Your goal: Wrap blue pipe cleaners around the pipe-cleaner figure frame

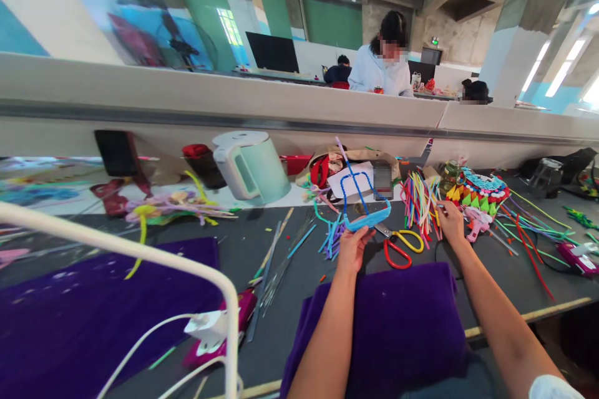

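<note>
Left hand [352, 248] grips blue pipe-cleaner frame [365, 202] by its base, frame upright above desk [290, 318] middle; right hand [452, 222] reaches into bundle of coloured pipe cleaners [418, 202], fingers closed on one; scissors [400, 246] lie between hands; purple cloth [397, 318] at near edge; kettle [250, 165] toward far edge; person in pale top [381, 72] beyond partition

Both forearms bare, rising from bottom centre-right of the frame. Left hand [352, 248] at centre, fingers curled in a pinch, palm away. Right hand [452, 222] further right, fingertips closed, wrist straight.
</note>
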Motion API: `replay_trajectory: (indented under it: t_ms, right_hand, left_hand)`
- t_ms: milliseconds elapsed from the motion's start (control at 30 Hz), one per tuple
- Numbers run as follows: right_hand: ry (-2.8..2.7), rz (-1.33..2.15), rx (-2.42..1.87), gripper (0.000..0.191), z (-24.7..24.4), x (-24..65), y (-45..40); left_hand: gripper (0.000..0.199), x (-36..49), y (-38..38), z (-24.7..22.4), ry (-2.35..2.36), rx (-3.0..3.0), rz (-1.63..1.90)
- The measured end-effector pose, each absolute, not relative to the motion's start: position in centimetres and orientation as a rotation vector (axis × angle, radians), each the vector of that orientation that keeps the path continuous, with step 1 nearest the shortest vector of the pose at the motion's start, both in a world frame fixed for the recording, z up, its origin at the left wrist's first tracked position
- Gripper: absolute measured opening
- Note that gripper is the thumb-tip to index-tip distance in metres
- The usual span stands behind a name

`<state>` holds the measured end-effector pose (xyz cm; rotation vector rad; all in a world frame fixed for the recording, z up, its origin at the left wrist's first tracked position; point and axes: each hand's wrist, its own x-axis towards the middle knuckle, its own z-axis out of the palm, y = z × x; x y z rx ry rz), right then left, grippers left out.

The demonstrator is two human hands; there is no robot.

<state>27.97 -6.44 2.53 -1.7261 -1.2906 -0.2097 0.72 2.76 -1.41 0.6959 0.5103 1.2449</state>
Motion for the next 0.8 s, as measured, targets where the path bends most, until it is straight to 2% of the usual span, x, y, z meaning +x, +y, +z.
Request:
replay_trajectory:
  t_ms: [133,400,600,800]
  right_hand:
    - [-0.993,-0.132,-1.629,0.03,3.6,26.7,-7.0]
    - [-0.53,0.04,-0.963,0.031,7.7,24.4,-7.1]
    - [-0.357,0.246,-0.854,0.035,6.6,23.4,-6.2]
    - [-0.206,0.337,-0.719,0.023,5.8,23.2,-5.0]
  left_hand:
    - [0.036,0.7,2.8,-1.5,0.514,0.697,1.249]
    - [0.041,0.8,2.7,-1.4,0.484,0.66,1.259]
    - [0.035,0.6,2.6,-1.4,0.48,0.655,1.266]
    - [0.039,1.0,2.5,-1.1,0.456,0.666,1.259]
